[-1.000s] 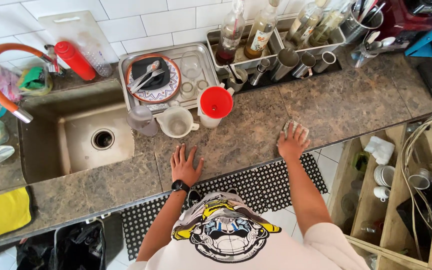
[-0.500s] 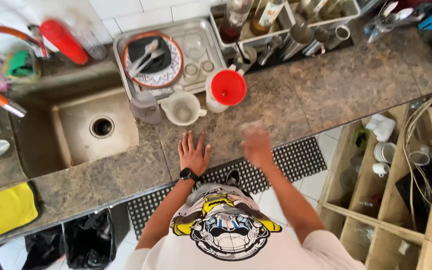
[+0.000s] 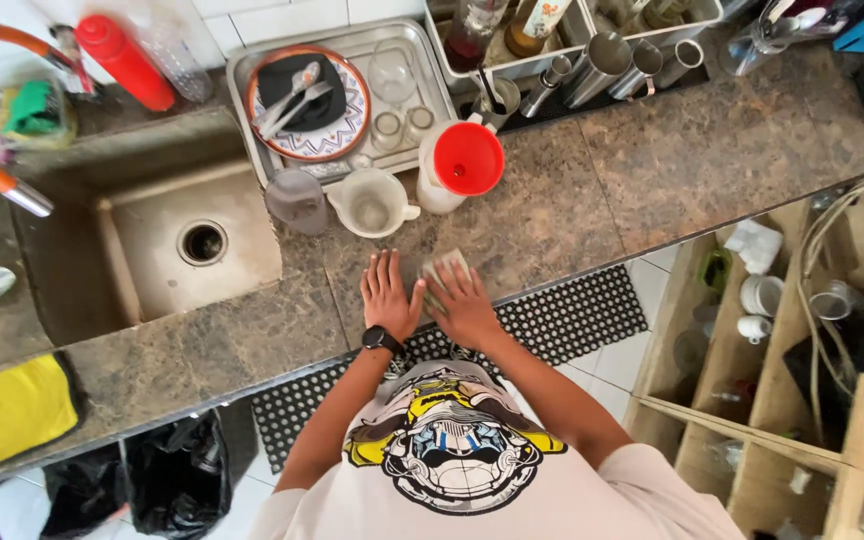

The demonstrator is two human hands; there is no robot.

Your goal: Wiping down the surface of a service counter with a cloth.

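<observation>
Cloth [image 3: 444, 270] lies flat on the worktop [image 3: 592, 190] at 6 o'clock of the white jug [image 3: 372, 203], looks soft, light; best pinched at an edge. Right hand [image 3: 464, 303] presses it, fingers spread; left hand [image 3: 389, 297] flat beside, empty.

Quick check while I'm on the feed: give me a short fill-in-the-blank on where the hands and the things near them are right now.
1. The right hand presses a cloth flat on the ____.
2. The left hand lies flat and wears a black ____ at the wrist.
3. The funnel on the white jug behind the hands is ____ in colour.
4. Left of the hands, the sink basin holds ____ dishes.

Missing words: countertop; watch; red; no
</observation>
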